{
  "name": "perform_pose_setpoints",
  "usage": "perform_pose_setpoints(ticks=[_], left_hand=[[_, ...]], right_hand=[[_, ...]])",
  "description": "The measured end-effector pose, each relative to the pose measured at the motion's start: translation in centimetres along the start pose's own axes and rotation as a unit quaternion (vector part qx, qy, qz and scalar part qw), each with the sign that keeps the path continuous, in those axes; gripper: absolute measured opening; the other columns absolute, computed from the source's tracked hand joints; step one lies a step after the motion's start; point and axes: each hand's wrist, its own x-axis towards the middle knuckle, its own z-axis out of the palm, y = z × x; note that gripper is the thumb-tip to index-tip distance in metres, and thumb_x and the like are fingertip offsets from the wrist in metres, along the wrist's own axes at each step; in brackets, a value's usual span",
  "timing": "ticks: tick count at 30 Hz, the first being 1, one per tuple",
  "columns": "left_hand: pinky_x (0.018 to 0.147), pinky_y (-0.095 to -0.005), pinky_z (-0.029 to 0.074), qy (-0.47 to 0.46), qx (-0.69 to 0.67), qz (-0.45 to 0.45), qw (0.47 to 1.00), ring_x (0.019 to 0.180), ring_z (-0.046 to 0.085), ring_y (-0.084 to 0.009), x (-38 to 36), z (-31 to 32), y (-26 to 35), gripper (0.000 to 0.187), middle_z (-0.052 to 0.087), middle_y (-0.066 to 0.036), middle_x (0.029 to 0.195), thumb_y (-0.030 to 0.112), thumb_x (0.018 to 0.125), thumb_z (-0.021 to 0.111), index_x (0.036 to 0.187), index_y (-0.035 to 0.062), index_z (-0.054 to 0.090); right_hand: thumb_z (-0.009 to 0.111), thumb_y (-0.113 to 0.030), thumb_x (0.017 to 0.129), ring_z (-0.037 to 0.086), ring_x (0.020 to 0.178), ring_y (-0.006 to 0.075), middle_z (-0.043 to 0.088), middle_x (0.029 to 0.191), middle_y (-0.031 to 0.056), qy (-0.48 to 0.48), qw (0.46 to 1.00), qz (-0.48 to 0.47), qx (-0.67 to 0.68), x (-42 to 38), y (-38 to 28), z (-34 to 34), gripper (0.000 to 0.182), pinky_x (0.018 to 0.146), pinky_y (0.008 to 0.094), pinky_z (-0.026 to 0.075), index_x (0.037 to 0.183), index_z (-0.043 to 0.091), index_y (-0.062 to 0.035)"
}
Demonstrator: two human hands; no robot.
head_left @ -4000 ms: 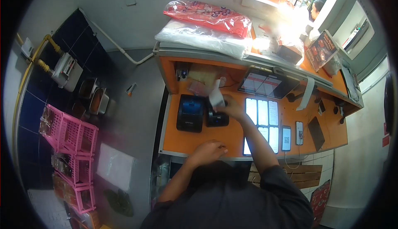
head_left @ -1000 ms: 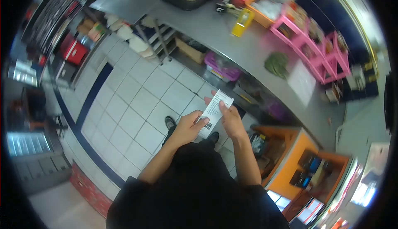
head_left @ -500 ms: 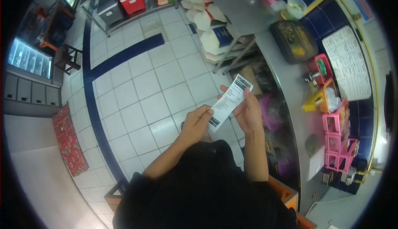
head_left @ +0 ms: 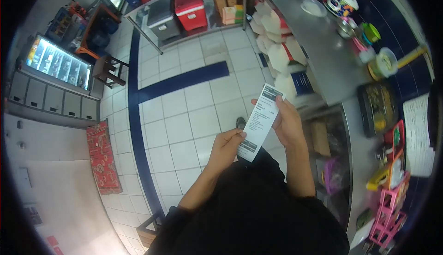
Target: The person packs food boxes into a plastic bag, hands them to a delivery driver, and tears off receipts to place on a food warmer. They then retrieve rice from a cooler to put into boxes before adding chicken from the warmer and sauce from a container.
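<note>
We hold the paper slip [head_left: 259, 122] left of the steel counter [head_left: 330, 66], our left hand [head_left: 225, 151] pinching its side near the lower end, our right hand [head_left: 290, 125] near the upper. It should handle light, limp, easily torn (thin paper, we judge); gentle edge holds suit it.

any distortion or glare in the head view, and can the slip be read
Head view: strong fisheye bowing, black corners; the fridge glows at left; on the paper slip, dark bands show but fine print is too small to read.
</note>
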Motion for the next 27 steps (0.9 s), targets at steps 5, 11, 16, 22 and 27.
perform_pose_setpoints(ticks=[5,11,16,22,27], left_hand=[[0.067,-0.0233,0.043,0.072,0.013,0.022,0.997,0.073,0.054,-0.0061,8.7,-5.0,5.8,0.025,0.064,-0.001,0.079,0.015,0.098,0.053,0.097,-0.0050,0.068],[0.069,-0.0224,0.043,0.174,-0.026,0.036,0.984,0.076,0.054,-0.0062,16.2,-10.9,11.7,0.024,0.064,-0.001,0.081,0.013,0.098,0.053,0.098,-0.0067,0.068],[0.069,-0.0220,0.042,0.202,-0.018,0.074,0.976,0.076,0.053,-0.0057,24.9,-16.7,14.1,0.023,0.064,0.000,0.081,0.012,0.098,0.054,0.099,-0.0063,0.068],[0.063,-0.0224,0.041,0.175,0.004,0.069,0.982,0.070,0.051,-0.0049,37.7,-24.5,19.3,0.021,0.061,0.002,0.075,0.013,0.097,0.055,0.099,-0.0039,0.069],[0.060,-0.0309,0.046,0.049,0.178,0.142,0.972,0.063,0.060,-0.0181,49.3,-29.9,25.2,0.017,0.062,-0.011,0.071,0.013,0.094,0.056,0.098,-0.0011,0.066]], right_hand=[[0.038,-0.031,0.106,0.068,0.102,0.0235,0.067,0.117,0.0213,-0.066,0.996,0.057,0.016,13.9,-1.9,3.4,0.038,0.086,0.0379,0.057,0.124,0.055,-0.0013],[0.039,-0.034,0.106,0.068,0.105,0.0238,0.068,0.116,0.0194,-0.179,0.976,0.120,-0.008,28.2,-3.3,9.6,0.039,0.087,0.0386,0.058,0.123,0.056,-0.0036],[0.040,-0.038,0.106,0.067,0.107,0.0254,0.067,0.117,0.0195,-0.195,0.974,0.111,-0.020,38.8,-3.4,13.3,0.043,0.087,0.0384,0.058,0.124,0.056,-0.0029],[0.048,-0.035,0.102,0.053,0.129,0.0314,0.052,0.139,0.0236,-0.047,0.996,0.055,-0.051,50.5,-4.4,15.8,0.051,0.100,0.0434,0.049,0.141,0.045,-0.0015],[0.062,-0.037,0.091,0.019,0.148,0.0401,0.030,0.155,0.0236,0.016,0.701,-0.321,-0.637,57.7,-8.8,17.0,0.064,0.117,0.0571,0.012,0.146,0.043,-0.0107]])
